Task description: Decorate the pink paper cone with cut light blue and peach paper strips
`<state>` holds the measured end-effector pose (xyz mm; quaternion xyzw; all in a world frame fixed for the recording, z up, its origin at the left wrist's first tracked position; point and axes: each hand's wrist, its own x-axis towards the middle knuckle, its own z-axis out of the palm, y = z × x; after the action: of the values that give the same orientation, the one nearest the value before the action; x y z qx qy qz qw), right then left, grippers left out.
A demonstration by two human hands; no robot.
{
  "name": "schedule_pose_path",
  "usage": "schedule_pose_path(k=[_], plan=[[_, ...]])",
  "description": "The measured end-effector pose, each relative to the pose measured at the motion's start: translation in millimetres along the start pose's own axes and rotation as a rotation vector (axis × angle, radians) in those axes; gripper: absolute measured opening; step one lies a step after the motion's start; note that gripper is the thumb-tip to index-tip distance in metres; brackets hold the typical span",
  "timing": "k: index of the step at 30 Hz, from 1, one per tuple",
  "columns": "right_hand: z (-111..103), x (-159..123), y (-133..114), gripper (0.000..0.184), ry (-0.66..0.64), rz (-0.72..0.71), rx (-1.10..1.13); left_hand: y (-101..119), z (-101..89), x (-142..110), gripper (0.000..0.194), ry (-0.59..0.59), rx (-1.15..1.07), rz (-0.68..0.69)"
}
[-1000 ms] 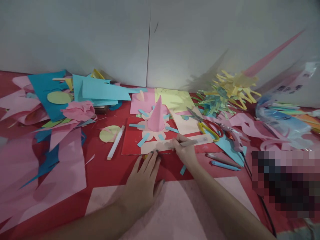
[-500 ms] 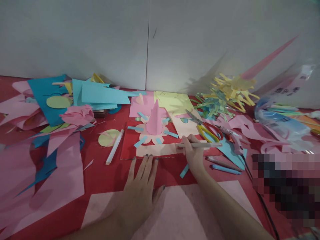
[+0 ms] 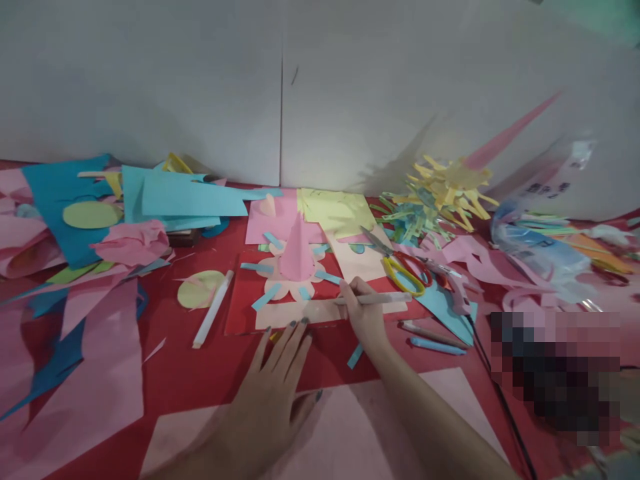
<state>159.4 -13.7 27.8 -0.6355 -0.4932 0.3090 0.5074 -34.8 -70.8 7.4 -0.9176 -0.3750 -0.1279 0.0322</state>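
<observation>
My right hand (image 3: 364,313) is closed around a pale pen (image 3: 380,299), held sideways over a peach paper strip (image 3: 300,312). The strip lies along the near edge of a red card (image 3: 245,300). On that card stands a pink paper cone (image 3: 296,250) on a peach flower shape with light blue strips around it. My left hand (image 3: 273,393) rests flat with fingers spread, fingertips at the near edge of the red card and strip, palm over a large pink sheet (image 3: 350,433).
A white marker (image 3: 213,310) and yellow-green disc (image 3: 199,289) lie left of the card. Yellow-handled scissors (image 3: 395,263), a red pair and pens (image 3: 435,343) lie right. Piles of blue, pink and yellow paper scraps (image 3: 440,193) line the wall. A black cable (image 3: 500,393) runs at right.
My right hand slid along the peach strip, to the right and then back left, the pen staying in it. My left hand stayed flat. The view shifted slightly rightward.
</observation>
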Motion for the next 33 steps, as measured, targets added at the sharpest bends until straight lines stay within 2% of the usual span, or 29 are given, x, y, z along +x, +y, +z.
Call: schedule_pose_path(k=[8, 13, 18, 25, 28, 33], plan=[[3.4, -5.8, -10.1, 0.037, 0.024, -0.038, -0.078, -1.4, -1.8, -1.2, 0.053, 0.039, 0.028, 0.014], [7.2, -8.4, -11.7, 0.036, -0.116, -0.038, -0.103, -1.7, 0.6, -2.1, 0.052, 0.057, 0.047, 0.0], [11.5, -4.5, -6.0, 0.033, -0.103, 0.0, -0.044, -1.9, 2.9, -2.9, 0.054, 0.061, 0.045, -0.01], [11.4, -3.9, 2.4, 0.034, -0.121, -0.079, -0.149, -2.1, 2.0, -4.0, 0.054, 0.024, 0.018, -0.029], [10.8, -4.3, 3.6, 0.034, -0.091, -0.091, -0.165, -1.5, 2.0, -3.6, 0.054, 0.028, 0.023, -0.031], [10.5, -4.3, 3.1, 0.033, -0.117, -0.091, -0.164, -0.4, 2.4, -4.6, 0.053, 0.022, 0.03, -0.028]])
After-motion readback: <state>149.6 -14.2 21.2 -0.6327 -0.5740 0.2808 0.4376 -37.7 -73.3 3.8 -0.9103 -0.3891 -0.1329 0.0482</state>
